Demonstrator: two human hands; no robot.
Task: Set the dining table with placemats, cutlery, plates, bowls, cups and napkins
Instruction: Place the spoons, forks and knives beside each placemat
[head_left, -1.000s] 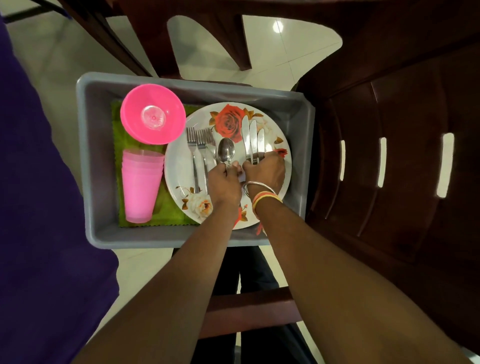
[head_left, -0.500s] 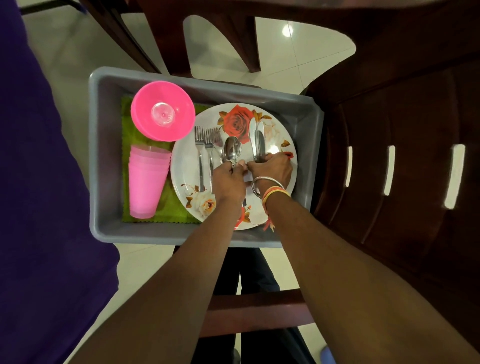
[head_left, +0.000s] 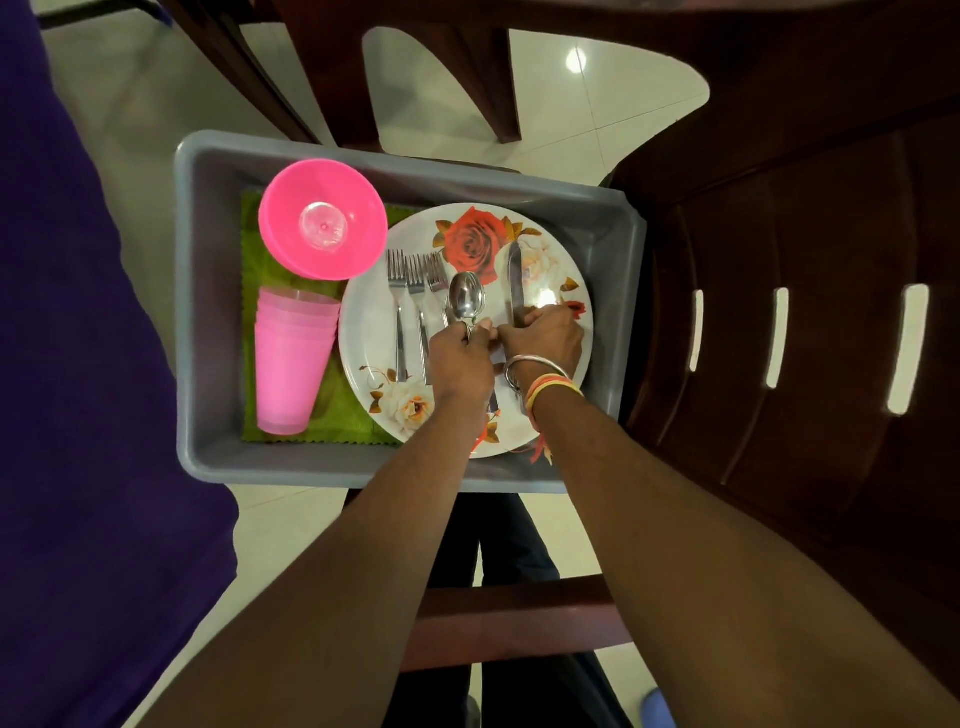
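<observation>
Hiding both handles, the left grip (head_left: 460, 358) pinches the spoon (head_left: 466, 301); the right grip (head_left: 544, 338) curls round stacked knives (head_left: 515, 286), their count unclear.

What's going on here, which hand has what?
A person is gathering cutlery off a flowered plate that sits in a grey tub. The left hand pinches the spoon by its handle; the right hand grips the handle of the knife. Three forks lie untouched on the plate. A pink bowl, stacked pink cups and a green mat are also in the tub.
</observation>
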